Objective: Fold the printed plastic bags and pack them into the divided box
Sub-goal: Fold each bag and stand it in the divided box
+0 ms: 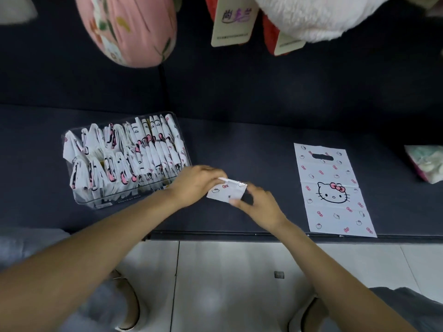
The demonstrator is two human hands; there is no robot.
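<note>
On the dark table (239,144), from left: clear divided box (124,200) packed with folded bags (124,152); left hand (195,184) and right hand (260,206) pinching opposite ends of a small folded printed bag (227,191); flat printed bag (333,190); crumpled packet (426,164) at the far-right edge. Pink cushion (129,27) and hanging tags (233,20) overhead.

Dim, soft overhead light perhaps; motion-blurred hands (230,195); wide-angle edge distortion
</note>
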